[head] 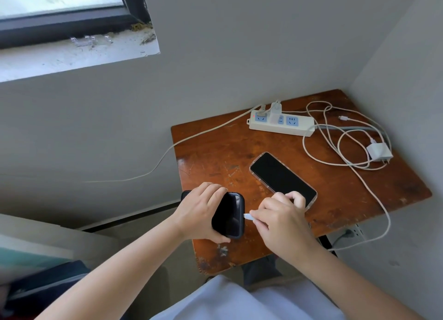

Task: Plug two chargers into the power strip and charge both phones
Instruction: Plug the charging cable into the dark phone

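The task looks roughly halfway done. On the wooden tabletop (335,199), the white power strip (281,125) lies at about 12 o'clock, and one white charger (275,112) already stands plugged into it beside another plug at the strip's left end. Its cable (374,192) appears to run round the right side of the tabletop and back toward the person, though the tangle of loops makes that hard to trace for certain.

The left hand (200,214) wraps around a phone in a dark case (229,217) at about 7 o'clock, its grip closed on the case and holding it tilted off the tabletop. The right hand (280,220) pinches a white connector (248,216), whose tip sits right at the phone's lower edge; whether it is fully seated I cannot tell.

Still left, by my reading: the second charger (380,152) lies unplugged at about 2 o'clock, prongs free, among its coiled cable, with a loose connector end (344,118) near the strip's right end. The second phone (282,179), in a clear case, lies flat and dark mid-tabletop with no cable attached.
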`<action>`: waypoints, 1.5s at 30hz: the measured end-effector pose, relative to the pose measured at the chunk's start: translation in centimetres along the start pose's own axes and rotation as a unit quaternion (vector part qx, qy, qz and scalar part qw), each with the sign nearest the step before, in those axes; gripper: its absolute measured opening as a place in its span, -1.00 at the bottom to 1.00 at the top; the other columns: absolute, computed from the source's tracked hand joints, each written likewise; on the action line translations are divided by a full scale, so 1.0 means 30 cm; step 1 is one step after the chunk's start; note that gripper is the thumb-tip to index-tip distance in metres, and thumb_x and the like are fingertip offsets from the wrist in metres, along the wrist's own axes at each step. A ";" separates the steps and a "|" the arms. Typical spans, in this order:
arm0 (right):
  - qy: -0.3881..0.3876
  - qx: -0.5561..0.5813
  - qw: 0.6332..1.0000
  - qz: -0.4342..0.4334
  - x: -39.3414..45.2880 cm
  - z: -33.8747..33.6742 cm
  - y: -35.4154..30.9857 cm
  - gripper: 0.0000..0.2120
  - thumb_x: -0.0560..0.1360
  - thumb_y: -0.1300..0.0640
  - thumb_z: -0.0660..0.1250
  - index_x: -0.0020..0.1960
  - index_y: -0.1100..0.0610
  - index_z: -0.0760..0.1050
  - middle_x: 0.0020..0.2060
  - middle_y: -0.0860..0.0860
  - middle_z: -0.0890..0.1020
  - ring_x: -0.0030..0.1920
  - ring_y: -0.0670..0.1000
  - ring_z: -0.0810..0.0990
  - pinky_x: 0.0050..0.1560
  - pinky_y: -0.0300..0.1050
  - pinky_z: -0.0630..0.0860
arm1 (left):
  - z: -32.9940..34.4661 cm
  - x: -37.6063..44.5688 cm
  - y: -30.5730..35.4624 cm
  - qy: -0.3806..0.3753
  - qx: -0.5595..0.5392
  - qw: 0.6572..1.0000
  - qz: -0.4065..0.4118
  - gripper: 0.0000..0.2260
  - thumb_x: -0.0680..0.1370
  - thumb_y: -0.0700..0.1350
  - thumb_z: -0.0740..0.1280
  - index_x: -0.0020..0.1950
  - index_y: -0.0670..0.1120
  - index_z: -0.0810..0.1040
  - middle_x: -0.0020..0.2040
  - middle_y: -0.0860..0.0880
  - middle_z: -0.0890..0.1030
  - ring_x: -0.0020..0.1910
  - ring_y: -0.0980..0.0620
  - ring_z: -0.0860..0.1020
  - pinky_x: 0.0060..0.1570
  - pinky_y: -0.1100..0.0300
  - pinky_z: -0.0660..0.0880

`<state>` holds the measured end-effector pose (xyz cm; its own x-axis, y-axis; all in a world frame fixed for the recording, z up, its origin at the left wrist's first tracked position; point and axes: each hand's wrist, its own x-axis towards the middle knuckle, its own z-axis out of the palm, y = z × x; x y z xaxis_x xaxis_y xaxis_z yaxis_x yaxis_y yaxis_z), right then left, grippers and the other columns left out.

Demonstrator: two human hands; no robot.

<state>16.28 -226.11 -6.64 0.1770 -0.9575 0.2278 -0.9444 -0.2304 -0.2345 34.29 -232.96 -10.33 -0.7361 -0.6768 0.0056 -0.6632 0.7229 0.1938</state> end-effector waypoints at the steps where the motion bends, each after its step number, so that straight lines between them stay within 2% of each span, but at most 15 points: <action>1: -0.006 -0.004 1.000 -0.004 0.002 -0.003 -0.002 -0.82 0.10 0.21 0.61 -0.35 0.07 0.66 -0.47 -0.03 0.67 -0.39 -0.02 0.62 -0.20 0.10 0.57 | -0.001 -0.001 0.000 -0.002 -0.001 1.000 0.001 -0.18 -0.03 0.34 0.50 0.04 -0.18 0.52 -0.10 -0.10 0.66 -0.17 -0.07 0.63 -0.24 0.17 0.59; 5: -0.060 -0.034 0.998 -0.011 0.010 -0.010 -0.020 -0.82 0.08 0.21 0.61 -0.44 0.04 0.63 -0.53 -0.05 0.62 -0.42 -0.03 0.59 -0.15 0.10 0.58 | 0.002 -0.002 0.005 -0.011 0.001 1.000 0.006 -0.17 -0.02 0.36 0.48 0.04 -0.17 0.53 -0.09 -0.07 0.66 -0.15 -0.04 0.63 -0.20 0.19 0.58; 9: -0.077 -0.019 0.997 -0.008 0.027 -0.012 -0.024 -0.83 0.10 0.23 0.60 -0.44 0.05 0.63 -0.52 -0.03 0.63 -0.42 -0.01 0.60 -0.13 0.13 0.58 | -0.005 -0.004 0.006 -0.013 0.005 1.000 -0.004 -0.17 -0.03 0.36 0.49 0.04 -0.17 0.54 -0.09 -0.07 0.67 -0.15 -0.04 0.63 -0.21 0.19 0.58; 11: -0.092 -0.008 0.996 -0.006 0.034 -0.006 -0.013 -0.86 0.15 0.23 0.58 -0.41 0.08 0.64 -0.48 -0.01 0.65 -0.38 0.01 0.61 -0.08 0.18 0.56 | -0.004 -0.005 0.001 -0.020 -0.004 1.000 -0.012 -0.17 -0.01 0.32 0.51 0.06 -0.20 0.52 -0.06 -0.12 0.66 -0.12 -0.10 0.62 -0.17 0.12 0.59; 14: -0.120 0.031 0.992 -0.002 0.056 0.010 0.009 -0.97 0.38 0.19 0.45 -0.21 0.12 0.67 -0.27 0.05 0.70 -0.12 0.07 0.61 0.24 0.24 0.29 | 0.007 -0.003 -0.010 -0.030 -0.031 0.999 -0.025 -0.17 0.07 0.24 0.55 0.15 -0.26 0.47 0.04 -0.21 0.61 0.01 -0.21 0.57 -0.01 0.00 0.55; 15: -0.130 0.038 0.991 0.005 0.064 0.018 0.016 -0.91 0.43 0.15 0.39 -0.13 0.12 0.66 -0.18 0.06 0.71 -0.04 0.07 0.58 0.31 0.20 0.19 | 0.011 -0.002 -0.016 -0.028 -0.036 0.999 -0.030 -0.17 0.10 0.23 0.54 0.18 -0.26 0.45 0.09 -0.21 0.59 0.05 -0.22 0.54 0.04 -0.01 0.52; 18: -0.127 0.040 0.991 0.009 0.082 0.039 0.026 -0.84 0.48 0.08 0.33 -0.03 0.11 0.64 -0.06 0.05 0.70 0.07 0.04 0.54 0.37 0.12 0.09 | 0.015 0.001 -0.031 -0.029 -0.036 0.998 -0.046 -0.16 0.16 0.23 0.51 0.25 -0.25 0.39 0.18 -0.20 0.53 0.16 -0.20 0.46 0.16 0.00 0.44; 23: -0.111 0.038 0.993 -0.010 0.096 0.053 0.019 -0.88 0.45 0.14 0.37 -0.11 0.16 0.66 -0.14 0.10 0.71 0.00 0.09 0.58 0.33 0.19 0.17 | 0.021 0.001 -0.055 -0.034 -0.030 0.997 -0.059 -0.13 0.19 0.24 0.49 0.30 -0.25 0.33 0.25 -0.20 0.48 0.23 -0.19 0.39 0.24 -0.01 0.37; 26: -0.068 0.031 0.997 -0.017 0.094 0.064 0.004 -0.97 0.32 0.23 0.49 -0.26 0.20 0.67 -0.31 0.13 0.71 -0.17 0.13 0.64 0.16 0.28 0.37 | 0.022 0.002 -0.065 -0.042 -0.030 0.996 -0.073 -0.12 0.21 0.26 0.47 0.33 -0.23 0.29 0.29 -0.17 0.45 0.28 -0.16 0.34 0.27 0.02 0.33; 29: -0.039 0.032 0.999 -0.017 0.087 0.071 -0.002 -0.91 0.21 0.28 0.56 -0.34 0.19 0.66 -0.42 0.11 0.69 -0.31 0.10 0.65 0.01 0.27 0.48 | 0.021 0.008 -0.065 -0.052 -0.029 0.995 -0.077 -0.12 0.23 0.27 0.44 0.36 -0.19 0.25 0.32 -0.14 0.42 0.29 -0.12 0.31 0.28 0.06 0.31; 38: -0.054 0.060 0.994 -0.067 0.101 0.043 0.038 -0.89 0.20 0.32 0.56 -0.39 0.21 0.64 -0.45 0.10 0.66 -0.33 0.12 0.63 0.01 0.31 0.44 | 0.010 0.013 -0.049 -0.060 -0.032 0.995 -0.076 -0.13 0.26 0.27 0.43 0.39 -0.14 0.21 0.37 -0.10 0.37 0.32 -0.09 0.26 0.29 0.07 0.29; 45: -0.009 0.061 0.998 -0.032 0.083 0.070 0.035 -0.87 0.17 0.33 0.57 -0.36 0.20 0.64 -0.46 0.10 0.65 -0.37 0.09 0.63 -0.03 0.24 0.50 | 0.004 0.017 -0.039 -0.056 -0.046 0.993 -0.094 -0.14 0.24 0.26 0.44 0.38 -0.13 0.22 0.36 -0.09 0.38 0.30 -0.08 0.27 0.28 0.07 0.30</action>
<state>16.32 -229.10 -8.29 0.2426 -0.9428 0.2288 -0.8903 -0.3100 -0.3335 34.68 -234.13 -10.67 -0.6150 -0.7746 -0.1472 -0.7784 0.5668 0.2697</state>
